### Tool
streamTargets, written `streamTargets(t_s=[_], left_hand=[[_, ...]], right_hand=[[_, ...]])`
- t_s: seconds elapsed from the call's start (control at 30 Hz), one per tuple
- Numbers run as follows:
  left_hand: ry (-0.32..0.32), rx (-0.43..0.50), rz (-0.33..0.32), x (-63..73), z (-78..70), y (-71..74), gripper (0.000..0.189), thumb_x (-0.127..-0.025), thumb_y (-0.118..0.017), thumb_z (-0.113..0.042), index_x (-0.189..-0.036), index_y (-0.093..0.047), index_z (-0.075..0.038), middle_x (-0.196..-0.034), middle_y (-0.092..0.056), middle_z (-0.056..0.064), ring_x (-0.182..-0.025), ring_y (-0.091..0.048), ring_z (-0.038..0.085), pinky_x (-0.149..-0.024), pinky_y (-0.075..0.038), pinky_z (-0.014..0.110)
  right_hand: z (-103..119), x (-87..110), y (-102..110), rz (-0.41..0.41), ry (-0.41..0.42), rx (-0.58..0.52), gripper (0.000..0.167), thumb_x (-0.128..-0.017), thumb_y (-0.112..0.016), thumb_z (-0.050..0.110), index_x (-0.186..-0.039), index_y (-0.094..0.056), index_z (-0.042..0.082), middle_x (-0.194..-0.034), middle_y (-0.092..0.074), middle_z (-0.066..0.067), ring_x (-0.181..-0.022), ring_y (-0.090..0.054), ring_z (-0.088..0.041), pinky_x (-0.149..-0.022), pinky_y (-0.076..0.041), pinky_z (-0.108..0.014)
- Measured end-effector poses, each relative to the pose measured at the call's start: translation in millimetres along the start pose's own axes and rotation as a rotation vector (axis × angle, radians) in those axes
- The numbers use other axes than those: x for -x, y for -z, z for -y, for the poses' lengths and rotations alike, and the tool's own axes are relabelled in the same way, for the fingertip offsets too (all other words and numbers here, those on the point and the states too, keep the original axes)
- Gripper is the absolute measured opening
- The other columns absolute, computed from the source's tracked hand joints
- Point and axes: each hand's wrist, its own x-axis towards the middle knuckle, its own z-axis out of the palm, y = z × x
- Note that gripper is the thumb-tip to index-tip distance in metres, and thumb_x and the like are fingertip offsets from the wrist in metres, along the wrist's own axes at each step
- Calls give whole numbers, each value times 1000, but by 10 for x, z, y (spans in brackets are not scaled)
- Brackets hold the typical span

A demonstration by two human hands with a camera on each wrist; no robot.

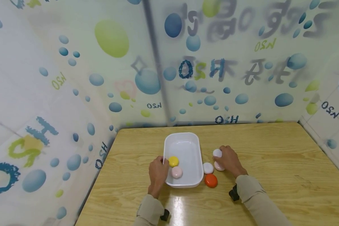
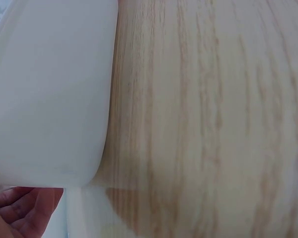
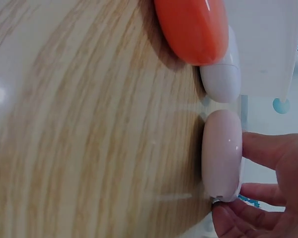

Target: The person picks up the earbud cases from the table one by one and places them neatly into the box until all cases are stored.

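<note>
My left hand (image 1: 158,172) holds the left rim of a white plastic tray (image 1: 183,135), fingers curled over its edge. A yellow disc (image 1: 173,161) and a pale pink disc (image 1: 176,172) lie inside. Right of the tray, my right hand (image 1: 228,160) pinches a white rounded disc (image 1: 217,153), its thumb on the near side. Just nearer lies another pale pink disc (image 3: 221,153), partly covered by the hand in the head view. A white disc (image 1: 208,168) and a red-orange disc (image 1: 211,180) rest beside the tray's right wall.
The wooden table (image 1: 271,157) extends widely to the right and less far to the left. A patterned wall covering (image 1: 124,78) stands behind its back edge and along both sides. Light glares off the tabletop in front of the tray.
</note>
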Motion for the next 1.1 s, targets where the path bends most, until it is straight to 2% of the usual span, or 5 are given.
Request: streamTargets(t_s=[0.27,0.73,1.1], left_hand=[[-9,-6,-11,-1,11,-4,21,-88,-63,-15,-97,-72,2,-83,-72,12,-75,-66,25,-68,-54,41],[-8,-12,-12,-1,3,-4,20,-89,-64,-15,-97,-72,1,-82,-71,11,-74,-65,23,-66,-54,39],[-18,-16,-17,12,5,1,19,-89,-64,-15,-96,-72,1,-82,-71,12,-74,-66,24,-66,-54,40]], right_hand=[[0,-25,-11,-7,-7,-4,55,-86,-73,22,-123,-53,-14,-111,-60,-29,-94,-58,-36,-85,-50,-49],[-29,-19,-26,-15,0,-32,56,-87,-70,24,-126,-53,-13,-114,-60,-30,-98,-59,-37,-88,-49,-50],[187,6,76,-35,10,-78,57,-90,-71,24,-133,-51,-7,-124,-57,-25,-106,-57,-36,-95,-48,-52]])
